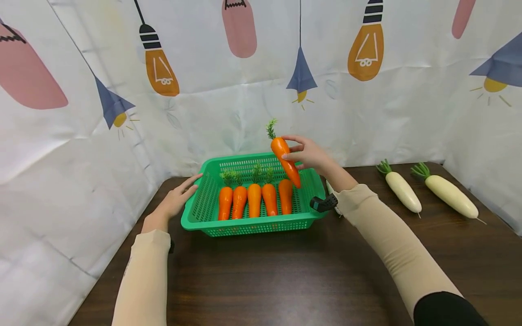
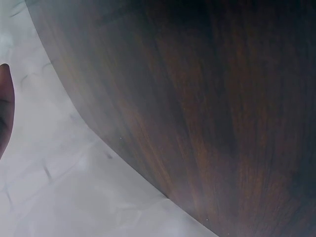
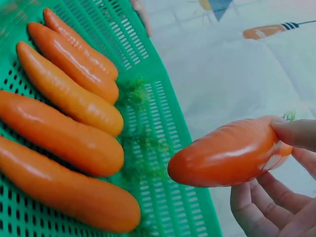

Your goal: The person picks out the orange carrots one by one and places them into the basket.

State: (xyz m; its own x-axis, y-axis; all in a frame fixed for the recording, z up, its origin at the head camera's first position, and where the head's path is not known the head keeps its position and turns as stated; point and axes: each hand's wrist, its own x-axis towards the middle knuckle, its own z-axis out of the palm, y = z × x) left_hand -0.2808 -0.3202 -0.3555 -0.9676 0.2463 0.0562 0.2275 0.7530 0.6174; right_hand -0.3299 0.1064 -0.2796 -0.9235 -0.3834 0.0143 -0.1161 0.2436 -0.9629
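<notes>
My right hand (image 1: 310, 154) pinches an orange carrot (image 1: 284, 158) between thumb and fingers, above the right part of a green plastic basket (image 1: 253, 225). The held carrot is tilted, its leafy green top up and its tip down. In the right wrist view the thumb lies on one side of this carrot (image 3: 222, 155) and the fingers on the other. Several more carrots (image 1: 254, 200) lie side by side inside the basket, leafy tops toward the back. At the basket's left rim, my left hand (image 1: 175, 199) touches the edge with its fingers extended. Only a sliver of that hand (image 2: 5, 106) enters the left wrist view.
Two white radishes (image 1: 403, 192) with green tops lie on the dark wooden table (image 1: 261, 276) at the right. Another white object (image 1: 329, 187) is mostly hidden behind my right forearm. A white patterned cloth (image 1: 261, 90) hangs behind the table and along its sides.
</notes>
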